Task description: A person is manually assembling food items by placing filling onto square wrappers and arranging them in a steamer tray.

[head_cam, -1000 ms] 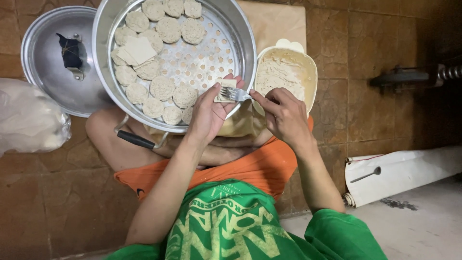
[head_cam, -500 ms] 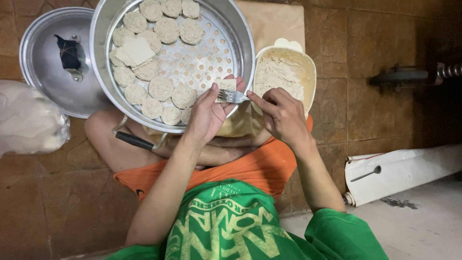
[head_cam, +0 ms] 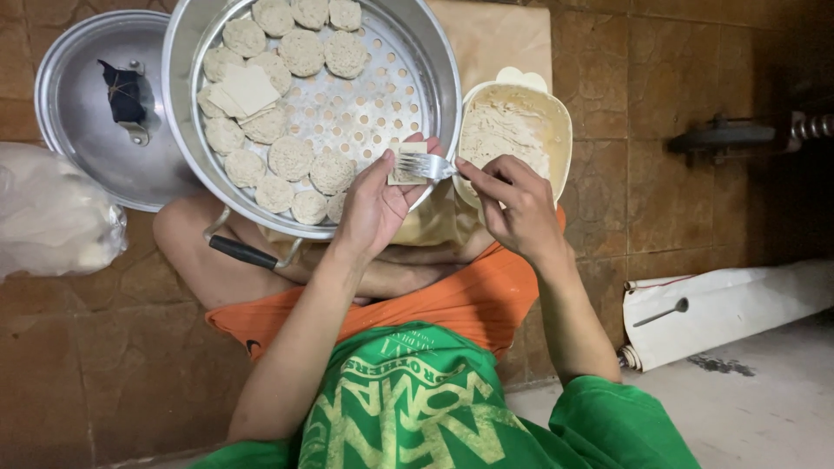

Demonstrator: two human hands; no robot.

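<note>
While the left hand [head_cam: 375,207] cups a small pale wrapper square [head_cam: 407,163] in its fingers, thumb and fingertips curled around the square's edges, the right hand [head_cam: 512,208] pinches the handle of a metal fork [head_cam: 427,165] between thumb and first fingers. The fork's tines lie on the wrapper, touching it. Both hands meet just over the near rim of the steamer tray [head_cam: 184,130], on its right side.

Landmark: the steamer tray, a round perforated metal pan. Inside it, round filled dumplings [head_cam: 291,156] sit along the left and far parts of the floor in an arc, many touching one another. A small stack of flat wrapper sheets [head_cam: 248,89] rests on the dumplings at the tray's left. The right half of the perforated floor is bare.

Just right of the tray, touching or nearly touching its rim, stands a cream plastic bowl [head_cam: 556,122] with pale minced filling [head_cam: 499,130] in it. Left of the tray, partly under its rim, lies a metal lid [head_cam: 82,130] turned upside down, with a dark knob at centre. Further left, a clear plastic bag [head_cam: 52,217] of pale contents. Below the tray, a black pan handle [head_cam: 243,253] juts out over the person's bare leg. Well right of the tray, a white rolled sheet [head_cam: 738,308] lies on the floor.
</note>
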